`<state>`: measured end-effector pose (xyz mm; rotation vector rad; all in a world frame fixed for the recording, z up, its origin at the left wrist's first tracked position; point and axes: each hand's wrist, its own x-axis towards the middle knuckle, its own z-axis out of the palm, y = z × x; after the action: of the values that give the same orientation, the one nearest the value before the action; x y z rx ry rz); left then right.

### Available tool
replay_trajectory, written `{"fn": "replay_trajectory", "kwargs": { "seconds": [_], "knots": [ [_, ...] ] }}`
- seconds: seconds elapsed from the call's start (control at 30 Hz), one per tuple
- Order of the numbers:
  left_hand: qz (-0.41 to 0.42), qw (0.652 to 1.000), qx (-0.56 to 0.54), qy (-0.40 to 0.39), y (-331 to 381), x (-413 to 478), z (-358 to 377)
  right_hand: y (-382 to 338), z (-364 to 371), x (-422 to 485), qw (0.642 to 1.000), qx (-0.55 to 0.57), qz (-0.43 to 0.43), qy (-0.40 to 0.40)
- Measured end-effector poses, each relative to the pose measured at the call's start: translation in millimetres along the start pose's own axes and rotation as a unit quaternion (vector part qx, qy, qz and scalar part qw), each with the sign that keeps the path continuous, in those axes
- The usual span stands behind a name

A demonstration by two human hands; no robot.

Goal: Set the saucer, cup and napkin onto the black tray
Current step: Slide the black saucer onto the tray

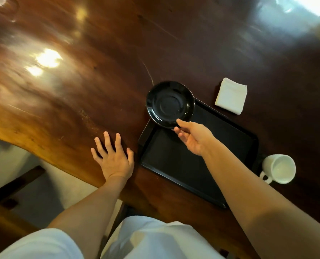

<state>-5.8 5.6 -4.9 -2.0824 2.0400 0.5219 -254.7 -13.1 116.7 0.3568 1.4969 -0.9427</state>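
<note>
Three things were still off the black tray (192, 165), as I judged it: the saucer (170, 104), the cup (279, 168) and the napkin (231, 95). My right hand (194, 137) pinched the near rim of the saucer between thumb and fingertips, holding it over the tray's far left corner, partly above bare table (80, 71). I could not tell whether its far edge touched the tray's lip. My left hand (112, 157) lay flat on the wood just beside the tray, fingers spread, gripping nothing.

One risk stood out: such a shallow pinch on a glossy dish might have let it tip or slip, and a drop there would have struck the raised lip and skidded off. Black on black also made the edge hard to read. The white cup stood upright just off the tray's right end, close under my forearm, so a careless sweep could have knocked it. The folded napkin lay beyond the far side, apart from everything.
</note>
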Motion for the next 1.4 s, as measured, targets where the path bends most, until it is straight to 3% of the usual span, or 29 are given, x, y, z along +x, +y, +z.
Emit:
{"fn": "replay_trajectory", "kwargs": {
  "seconds": [0.83,1.4],
  "knots": [
    [0.004,0.998,-0.005,0.055,-1.2,-2.6,5.6,62.1,-61.7,7.9,0.982,0.184,-0.008,0.029],
    [0.013,0.997,-0.009,0.073,0.3,1.1,8.3,53.8,-59.0,23.8,0.982,0.190,-0.003,0.018]
  ]
}}
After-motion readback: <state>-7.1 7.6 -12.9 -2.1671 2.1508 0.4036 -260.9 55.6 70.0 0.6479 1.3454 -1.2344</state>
